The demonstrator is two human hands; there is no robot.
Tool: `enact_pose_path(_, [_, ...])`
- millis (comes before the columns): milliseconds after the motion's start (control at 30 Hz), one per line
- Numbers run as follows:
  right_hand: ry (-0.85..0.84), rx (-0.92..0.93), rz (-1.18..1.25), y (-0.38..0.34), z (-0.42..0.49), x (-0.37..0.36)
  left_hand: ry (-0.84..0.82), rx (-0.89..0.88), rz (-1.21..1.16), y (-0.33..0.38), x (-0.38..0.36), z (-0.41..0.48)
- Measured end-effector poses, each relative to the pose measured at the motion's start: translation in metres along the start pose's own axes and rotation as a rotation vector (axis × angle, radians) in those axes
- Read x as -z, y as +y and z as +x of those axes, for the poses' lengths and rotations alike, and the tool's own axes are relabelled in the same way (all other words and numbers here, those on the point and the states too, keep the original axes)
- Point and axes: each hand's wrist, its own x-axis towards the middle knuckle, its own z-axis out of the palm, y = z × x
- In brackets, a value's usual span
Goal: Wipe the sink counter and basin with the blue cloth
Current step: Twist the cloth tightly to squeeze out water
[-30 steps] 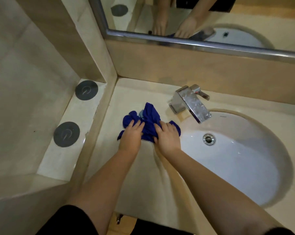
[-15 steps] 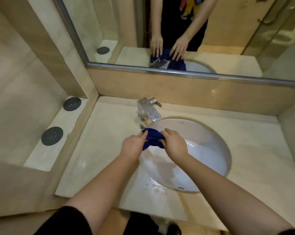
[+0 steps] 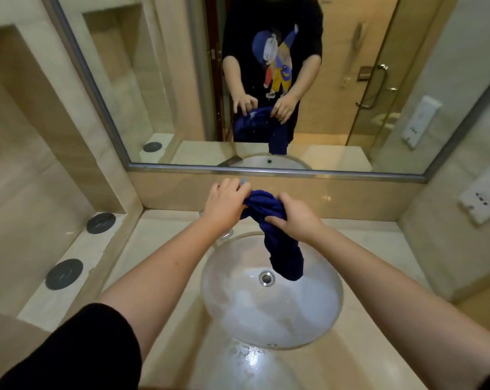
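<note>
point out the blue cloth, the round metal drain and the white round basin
blue cloth (image 3: 284, 253): head view, on its hanging lower part
round metal drain (image 3: 266, 278): head view, on its centre
white round basin (image 3: 269, 319): head view, on its bare near wall

Room to pass lay over the near half of the basin (image 3: 266, 313) and over the counter (image 3: 159, 243) flanking it. The blue cloth (image 3: 284, 249) hung across the basin's far side; the mirror (image 3: 154, 94) closed my reach ahead, a side wall (image 3: 435, 249) at right, a raised ledge (image 3: 80, 249) at left.
</note>
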Motion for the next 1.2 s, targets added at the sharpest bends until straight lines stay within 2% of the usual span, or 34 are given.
enact_pose_path(67, [0.000, 0.013, -0.001, -0.003, 0.000, 0.014, -0.043, -0.033, 0.047, 0.001, 0.014, 0.008])
enact_pose_path(167, [0.022, 0.028, -0.009, -0.004, 0.003, 0.030, -0.179, -0.013, -0.038, -0.004, 0.029, 0.020])
enact_pose_path(267, [0.053, 0.034, -0.011, -0.009, 0.009, 0.041, -0.343, 0.014, -0.211, -0.009, 0.036, 0.024])
enact_pose_path(367, [0.084, 0.086, 0.010, -0.020, 0.015, 0.044, -0.518, 0.024, -0.530, -0.007, 0.040, 0.023])
enact_pose_path(433, [0.081, 0.123, 0.022, -0.027, 0.018, 0.046, -0.450, -0.020, -0.597, -0.006, 0.039, 0.025])
enact_pose_path(600, [0.023, 0.138, -0.047, -0.029, 0.021, 0.051, -0.230, -0.120, -0.435, -0.016, 0.045, 0.033])
enact_pose_path(767, [0.013, 0.136, -0.404, -0.013, 0.015, 0.066, -0.207, -0.065, -0.402, -0.033, 0.058, 0.040])
enact_pose_path(933, [0.008, 0.112, -0.497, -0.005, 0.008, 0.078, -0.198, -0.083, -0.414, -0.035, 0.063, 0.040])
enact_pose_path(1200, [-0.024, 0.029, -0.279, 0.002, -0.001, 0.093, -0.164, -0.073, -0.469, -0.046, 0.073, 0.041])
